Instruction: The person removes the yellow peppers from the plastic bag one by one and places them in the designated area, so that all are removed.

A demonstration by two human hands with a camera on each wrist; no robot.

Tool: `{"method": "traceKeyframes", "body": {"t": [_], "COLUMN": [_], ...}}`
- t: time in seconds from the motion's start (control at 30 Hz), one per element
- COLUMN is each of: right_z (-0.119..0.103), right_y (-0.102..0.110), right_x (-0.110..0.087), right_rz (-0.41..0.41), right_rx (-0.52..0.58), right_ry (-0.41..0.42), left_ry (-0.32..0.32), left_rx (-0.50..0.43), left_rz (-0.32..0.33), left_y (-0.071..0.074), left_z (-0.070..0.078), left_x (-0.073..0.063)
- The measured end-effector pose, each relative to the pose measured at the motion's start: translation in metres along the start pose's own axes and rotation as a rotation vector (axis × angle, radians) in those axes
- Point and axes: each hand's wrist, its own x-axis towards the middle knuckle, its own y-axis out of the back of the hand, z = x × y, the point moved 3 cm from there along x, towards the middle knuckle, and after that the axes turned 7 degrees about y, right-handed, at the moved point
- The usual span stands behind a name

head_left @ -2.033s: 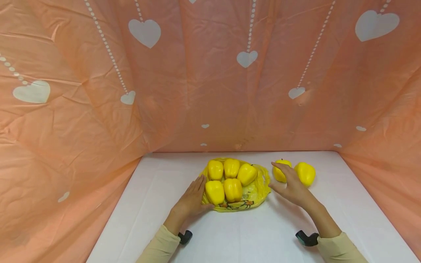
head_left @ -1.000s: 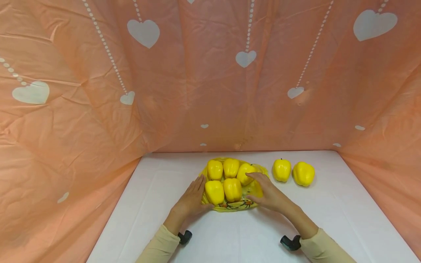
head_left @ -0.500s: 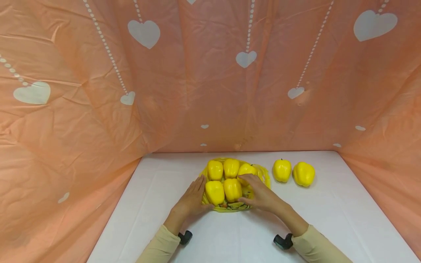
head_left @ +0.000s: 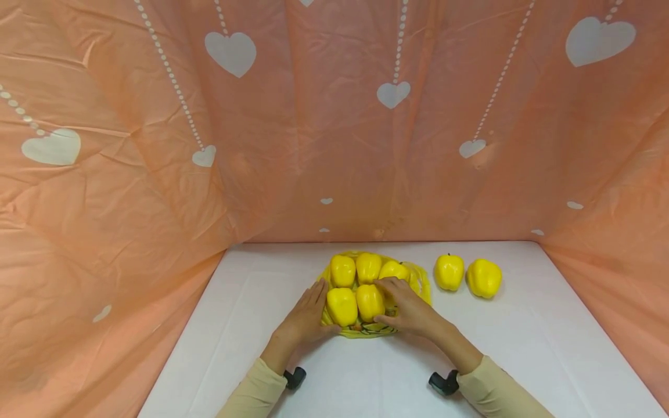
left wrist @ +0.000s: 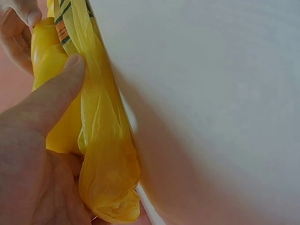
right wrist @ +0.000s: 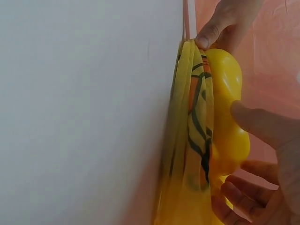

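A yellow printed plastic bag (head_left: 424, 283) lies spread on the white table with several yellow bell peppers on it, two in front and the others behind. My left hand (head_left: 303, 316) holds the bag's left edge; in the left wrist view its thumb lies over the yellow film (left wrist: 101, 117). My right hand (head_left: 415, 310) reaches in from the right, thumb and fingers apart around the front right bell pepper (head_left: 370, 302). The right thumb overlaps that pepper in the right wrist view, but firm contact cannot be told. It partly hides the back right bell pepper (head_left: 394, 269).
Two more yellow bell peppers, one (head_left: 449, 272) beside the other (head_left: 484, 278), stand on the table right of the bag. An orange sheet with white hearts (head_left: 324, 145) hangs behind and at both sides of the white table (head_left: 522, 348).
From beside the two peppers on the table, my right hand has moved left over the bag to the front right pepper. My left hand has stayed still at the bag.
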Motion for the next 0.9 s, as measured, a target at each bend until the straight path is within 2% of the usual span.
{"method": "traceKeyframes", "body": {"t": [0.6, 0.9], "right_z": [-0.0025, -0.0008], "right_y": [-0.0064, -0.0089], "right_x": [0.0035, 0.0034], "right_rz": [-0.001, -0.014], "right_rx": [-0.025, 0.011], "right_ry": [-0.036, -0.085], "left_ry": [-0.005, -0.008], "left_rx": [0.002, 0.001], "left_rz": [0.002, 0.007], "left_y": [0.0014, 0.002], "left_z": [0.0014, 0.0016], "left_x": [-0.0033, -0.0032]}}
